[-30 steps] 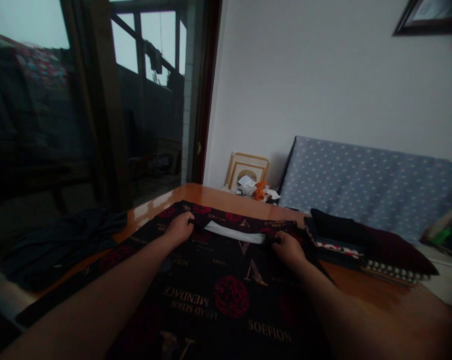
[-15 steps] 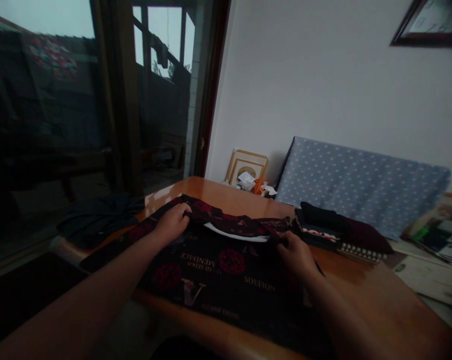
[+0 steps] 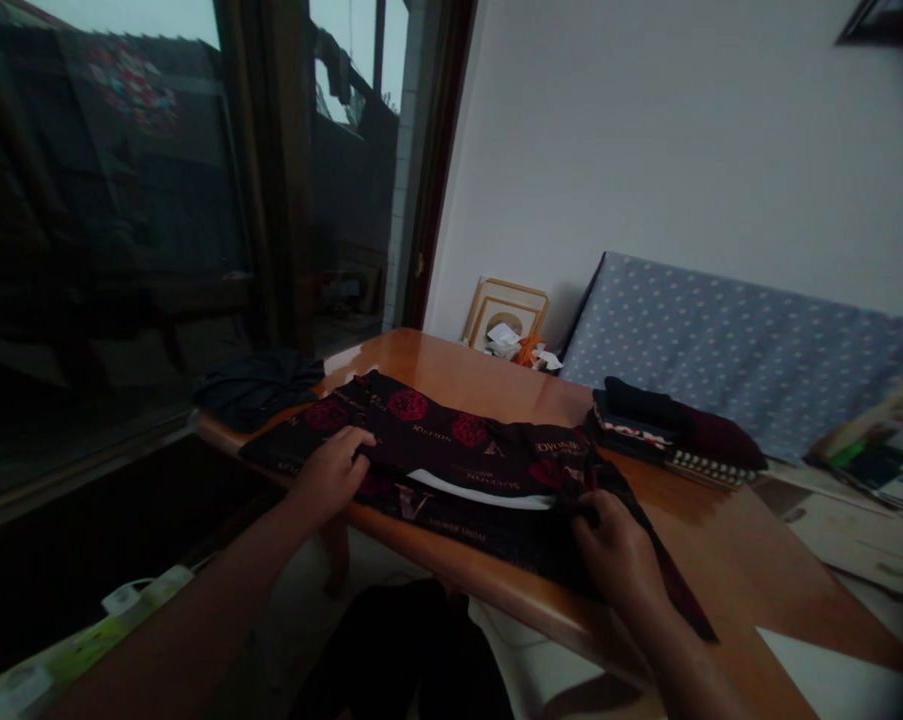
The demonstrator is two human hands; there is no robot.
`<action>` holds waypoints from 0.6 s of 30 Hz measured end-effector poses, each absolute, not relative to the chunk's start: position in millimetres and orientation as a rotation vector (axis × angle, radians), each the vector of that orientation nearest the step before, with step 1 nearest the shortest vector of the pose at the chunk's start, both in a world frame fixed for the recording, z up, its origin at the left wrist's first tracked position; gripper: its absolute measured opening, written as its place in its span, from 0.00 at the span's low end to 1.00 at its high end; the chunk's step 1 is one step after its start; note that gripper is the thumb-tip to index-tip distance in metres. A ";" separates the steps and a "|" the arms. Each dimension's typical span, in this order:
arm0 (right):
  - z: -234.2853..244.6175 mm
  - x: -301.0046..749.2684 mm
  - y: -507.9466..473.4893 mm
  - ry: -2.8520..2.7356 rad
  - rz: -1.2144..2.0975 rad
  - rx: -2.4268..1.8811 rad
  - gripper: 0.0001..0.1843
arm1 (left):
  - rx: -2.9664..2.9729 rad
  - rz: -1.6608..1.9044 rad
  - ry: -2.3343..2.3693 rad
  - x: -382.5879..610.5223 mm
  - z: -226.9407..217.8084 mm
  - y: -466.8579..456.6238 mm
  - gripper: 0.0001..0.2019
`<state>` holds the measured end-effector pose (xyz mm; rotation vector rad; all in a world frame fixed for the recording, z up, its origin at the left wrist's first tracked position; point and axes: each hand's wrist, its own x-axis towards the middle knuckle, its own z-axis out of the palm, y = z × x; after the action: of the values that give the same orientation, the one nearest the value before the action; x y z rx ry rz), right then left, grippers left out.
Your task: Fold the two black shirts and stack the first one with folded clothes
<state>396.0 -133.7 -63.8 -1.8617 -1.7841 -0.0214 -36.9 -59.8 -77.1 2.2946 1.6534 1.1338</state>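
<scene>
A black shirt (image 3: 436,432) printed with red medallions and pale lettering lies across the wooden table, its upper part folded over toward me. A white strip shows along the folded edge. At the left end of that edge, my left hand (image 3: 338,465) pinches the fabric between thumb and fingers. My right hand (image 3: 616,540) grips the cloth just past the right end of the white strip. One sleeve reaches out to the left, and another hangs toward the right front of the tabletop.
Folded clothes (image 3: 646,420) are stacked at the table's right side. A dark garment (image 3: 260,388) lies crumpled on the left corner. Behind the wooden table (image 3: 466,370) stand a blue dotted cloth cover (image 3: 736,350) and a framed picture (image 3: 507,308). Glass doors are at left.
Both hands have drawn the shirt's edge toward me and down, so the fold covers more of the printed front. The view has tilted lower, showing my legs.
</scene>
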 end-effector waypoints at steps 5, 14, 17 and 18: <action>-67.6 392.4 -154.6 -1.839 -0.005 -1.868 0.12 | 2.364 0.969 1.759 -43.9 -85.9 -71.9 0.14; -69.6 399.8 -168.0 -1.973 0.073 -1.929 0.12 | 2.374 0.689 1.878 -41.9 -74.9 -86.7 0.11; -63.9 399.4 -173.3 -1.965 0.089 -1.897 0.13 | 2.362 0.718 1.895 -42.3 -69.9 -85.5 0.14; -62.2 399.8 -173.8 -1.969 0.111 -1.882 0.13 | 2.366 0.732 1.896 -42.3 -68.6 -84.3 0.15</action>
<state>399.8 -173.8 -62.2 -1.8818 -1.9690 0.1113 -42.3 -84.3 -68.6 2.3664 1.8960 0.7318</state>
